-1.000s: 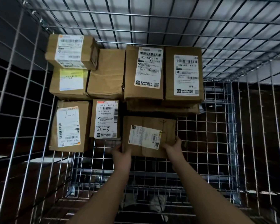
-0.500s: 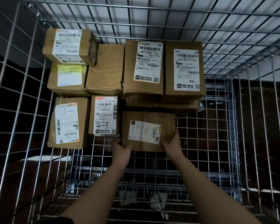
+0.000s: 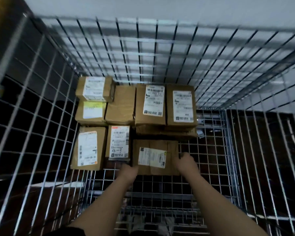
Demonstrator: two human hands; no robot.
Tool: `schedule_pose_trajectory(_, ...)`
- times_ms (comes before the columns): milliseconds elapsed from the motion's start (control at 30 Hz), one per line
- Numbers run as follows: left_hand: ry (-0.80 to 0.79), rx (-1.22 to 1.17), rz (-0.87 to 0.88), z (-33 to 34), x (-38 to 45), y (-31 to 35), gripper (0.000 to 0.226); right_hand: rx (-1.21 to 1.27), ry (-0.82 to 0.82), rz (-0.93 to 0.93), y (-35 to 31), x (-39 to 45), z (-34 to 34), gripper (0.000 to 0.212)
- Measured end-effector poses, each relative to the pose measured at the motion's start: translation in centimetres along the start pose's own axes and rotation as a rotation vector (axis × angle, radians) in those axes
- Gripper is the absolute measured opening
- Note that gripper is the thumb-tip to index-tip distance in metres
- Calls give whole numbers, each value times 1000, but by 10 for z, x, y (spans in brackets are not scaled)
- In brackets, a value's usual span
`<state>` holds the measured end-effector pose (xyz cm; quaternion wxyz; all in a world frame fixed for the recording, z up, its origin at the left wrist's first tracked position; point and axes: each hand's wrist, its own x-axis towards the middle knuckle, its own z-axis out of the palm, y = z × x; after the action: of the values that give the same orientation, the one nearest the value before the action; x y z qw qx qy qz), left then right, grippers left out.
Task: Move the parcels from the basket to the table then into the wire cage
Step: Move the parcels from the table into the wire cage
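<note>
Both hands are on the near parcel (image 3: pixel 156 157) inside the cage (image 3: pixel 160 53). Left hand (image 3: pixel 128 172) grip: on the parcel's near-left corner, at about 7 o'clock of the box; thumb looks to be on the top face, the other fingers hidden under or behind the edge, so curled round the corner as far as the blur allows. Right hand (image 3: pixel 186 163) grip: on the right edge at about 4 o'clock of the box, fingers (image 3: pixel 181 155) curled over onto the top face by the label (image 3: pixel 152 159), closed on the cardboard. The parcel sits between the two grips, label up, flat on the wire floor or just off it; cannot tell which. Its far edge is just beside the low flat box (image 3: pixel 165 132) at 12 o'clock, which carries two labelled parcels (image 3: pixel 150 104) (image 3: pixel 181 105) side by side. At 9 o'clock, touching or nearly so, stands the parcel marked "4-3" (image 3: pixel 118 142), and further left another labelled box (image 3: pixel 89 148). Behind those at 11 o'clock: a plain brown parcel (image 3: pixel 120 105), a yellow-labelled box (image 3: pixel 91 113) and a small box (image 3: pixel 94 89) stacked on it against the back wire wall. Frame is motion-blurred; label text is unreadable.
</note>
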<state>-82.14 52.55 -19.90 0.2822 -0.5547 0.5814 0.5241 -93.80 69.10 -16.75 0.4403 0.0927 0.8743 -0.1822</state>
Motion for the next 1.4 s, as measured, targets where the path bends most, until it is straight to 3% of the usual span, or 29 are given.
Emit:
schedule_pose_trajectory(67, -70, 19, 25, -18, -33, 26, 55, 3, 10, -43, -19, -32, -25, 41)
schedule_pose_trajectory(167, -89, 61, 140, -53, -127, 81, 18, 18, 41, -111, -54, -85, -65, 29)
schedule_pose_trajectory(233, -70, 90, 237, -77, -175, 105, 18, 21, 76, -163, -84, -130, -96, 24)
schedule_pose_trajectory(367, 99, 233, 463, -129, -266, 146, 31, -9, 178, -301, -139, -221, -152, 31)
schedule_pose_trajectory(467, 302, 474, 586, -169, -342, 163, 33, -32, 247, -441, -174, -289, -180, 19)
schedule_pose_trajectory(567, 523, 643, 669, -203, -406, 170, 35, -75, 312, -559, -205, -357, -202, 19)
schedule_pose_trajectory(900, 780, 556, 634, -272, -539, 122, 35, -233, 371, -865, -240, -496, -195, 22)
schedule_pose_trajectory(1400, 953, 390, 566, -387, -583, 19, 34, -328, 364, -994, -284, -603, -113, 32)
